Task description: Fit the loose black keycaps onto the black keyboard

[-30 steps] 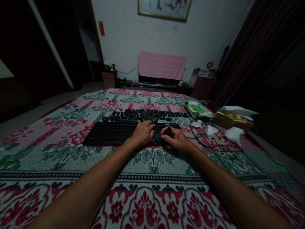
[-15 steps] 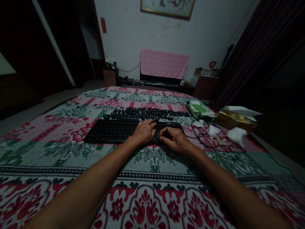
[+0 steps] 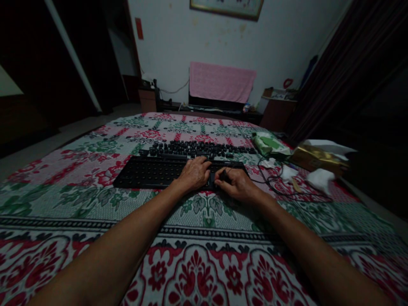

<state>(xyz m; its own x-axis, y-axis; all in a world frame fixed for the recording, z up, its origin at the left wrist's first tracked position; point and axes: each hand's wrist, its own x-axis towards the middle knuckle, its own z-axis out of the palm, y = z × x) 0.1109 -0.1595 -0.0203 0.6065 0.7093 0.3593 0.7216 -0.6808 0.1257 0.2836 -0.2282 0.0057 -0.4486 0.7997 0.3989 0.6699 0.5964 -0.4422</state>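
A black keyboard (image 3: 146,172) with its keycaps off lies on the patterned bedspread (image 3: 204,229), bare switch stems showing in rows. My left hand (image 3: 195,173) rests on it right of its middle, palm down, fingers stretched out and holding nothing. Close by on the right, my right hand (image 3: 236,183) is closed in a pinch over the keyboard's right part. A small dark thing shows between its thumb and fingers, too dim to name. Behind the keyboard, loose black keycaps (image 3: 188,148) are spread in a long band.
On the right lie a green wipes pack (image 3: 270,144), a gold tissue box (image 3: 318,157), crumpled white tissues (image 3: 320,179) and a looped black cable (image 3: 277,193). Beyond the bed, a pink towel (image 3: 222,81) drapes a screen on a low stand.
The camera view has tilted slightly, so the surroundings sit a little higher and further right. Both hands keep nearly the same place on the keyboard; the right hand's fingers have shifted only slightly.
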